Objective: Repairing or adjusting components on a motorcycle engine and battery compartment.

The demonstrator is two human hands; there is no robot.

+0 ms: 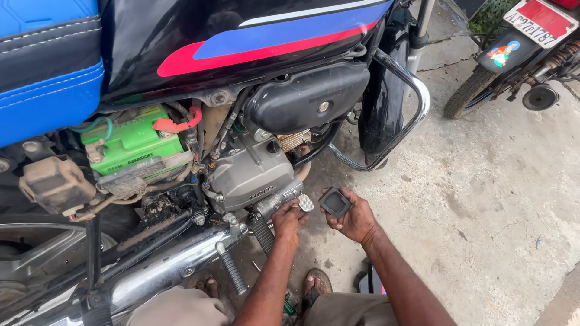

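Two motorcycles (241, 90) (513, 54), two hands (289, 220) (356, 218), one battery (133, 142)

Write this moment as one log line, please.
left hand: on metal brake pedal | right hand: holds black rubber pad | motorcycle: side open, green battery visible

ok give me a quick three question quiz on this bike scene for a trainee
1. True or false: the right hand holds a small dark square rubber pad.
2. What does the left hand touch? A) the green rectangular battery B) the grey metal brake pedal C) the blue seat
3. Fill in: the chrome exhaust pipe runs ___ the grey engine casing.

Key: 1 true; 2 B; 3 below
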